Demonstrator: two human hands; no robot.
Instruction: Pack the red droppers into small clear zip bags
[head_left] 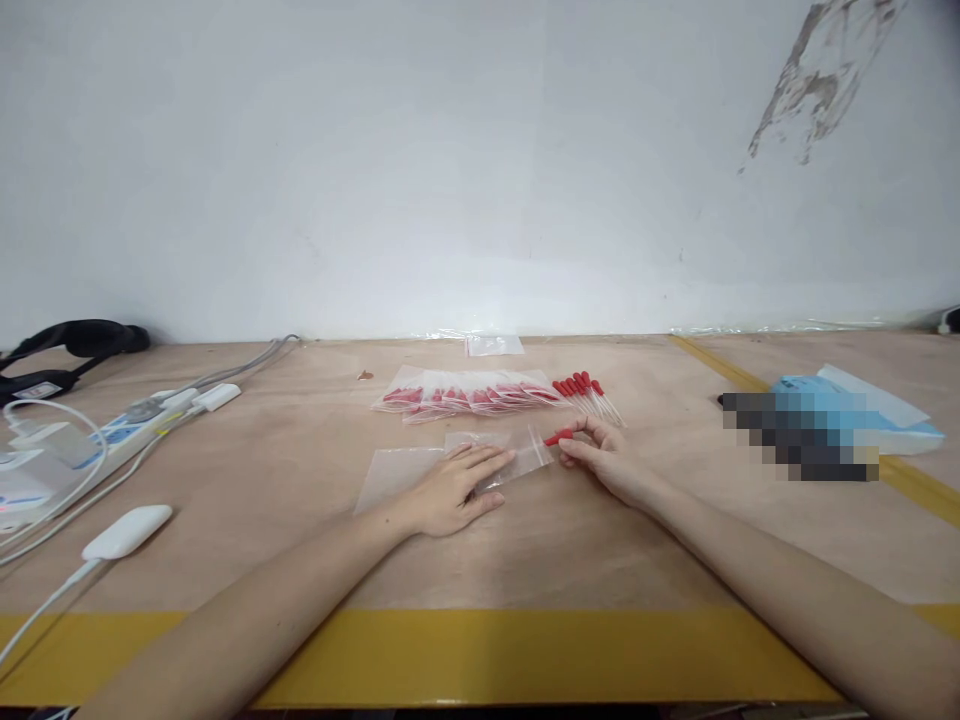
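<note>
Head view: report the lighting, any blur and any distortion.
Head view: soft, even light with faint shadows under the left hand and right hand; the table edge bows from wide-angle distortion; a pixelated block hides something at right; the clear bag shows slight sheen.

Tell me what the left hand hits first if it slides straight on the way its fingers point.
The left hand lies flat on a clear bag, fingers pointing right and slightly away. Straight on, it would likely first meet the red-tipped dropper pinched in the right hand, though depth is unclear.
</note>
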